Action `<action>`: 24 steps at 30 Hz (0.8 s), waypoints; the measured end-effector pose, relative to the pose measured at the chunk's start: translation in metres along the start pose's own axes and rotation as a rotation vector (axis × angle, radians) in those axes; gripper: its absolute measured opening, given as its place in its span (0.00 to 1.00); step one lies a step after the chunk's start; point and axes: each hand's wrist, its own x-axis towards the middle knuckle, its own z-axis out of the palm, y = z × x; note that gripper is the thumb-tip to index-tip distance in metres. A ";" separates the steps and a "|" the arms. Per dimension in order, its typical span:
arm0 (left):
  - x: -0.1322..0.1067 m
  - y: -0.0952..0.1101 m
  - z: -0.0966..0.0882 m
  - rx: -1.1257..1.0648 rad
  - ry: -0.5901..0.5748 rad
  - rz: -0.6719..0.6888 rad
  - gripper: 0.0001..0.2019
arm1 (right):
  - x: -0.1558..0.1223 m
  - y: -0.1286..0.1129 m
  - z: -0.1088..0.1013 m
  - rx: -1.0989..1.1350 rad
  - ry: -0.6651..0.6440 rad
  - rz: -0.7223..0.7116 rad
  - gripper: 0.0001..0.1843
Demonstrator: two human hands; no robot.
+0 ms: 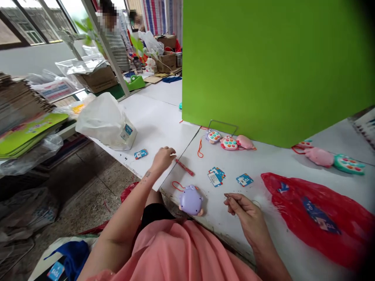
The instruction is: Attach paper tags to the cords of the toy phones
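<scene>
My left hand (164, 159) hovers over the table's front edge, fingers loosely curled and nothing visible in them. Close to its fingertips lies a slim red tool (185, 167). My right hand (243, 208) is closed, thumb against forefinger; anything in that pinch is too small to make out. Between my hands, a purple toy (191, 200) rests back side up, with screw holes and an orange-red cord loop (177, 185). Beyond the right hand are a stack of blue "TOYS" cards (216, 176) and a single card (244, 180).
A red plastic bag (316, 218) lies at right. Toys with coloured buttons (229, 143) sit before a big green board (263, 70), others (348, 164) farther right. At left are a white bag (102, 121) and another card (141, 154). People (118, 47) stand in the background.
</scene>
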 end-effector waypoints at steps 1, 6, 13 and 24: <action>0.000 -0.002 -0.002 -0.003 0.004 -0.006 0.10 | -0.001 0.000 0.001 0.002 0.005 -0.002 0.15; 0.007 0.052 0.028 -0.069 -0.224 0.380 0.08 | -0.006 -0.004 0.007 0.028 -0.039 -0.005 0.14; 0.033 0.128 0.080 0.112 -0.428 0.680 0.18 | -0.019 -0.001 0.002 0.003 -0.056 0.006 0.13; 0.045 0.129 0.088 0.167 -0.483 0.652 0.19 | -0.018 -0.005 0.001 0.005 -0.052 0.015 0.15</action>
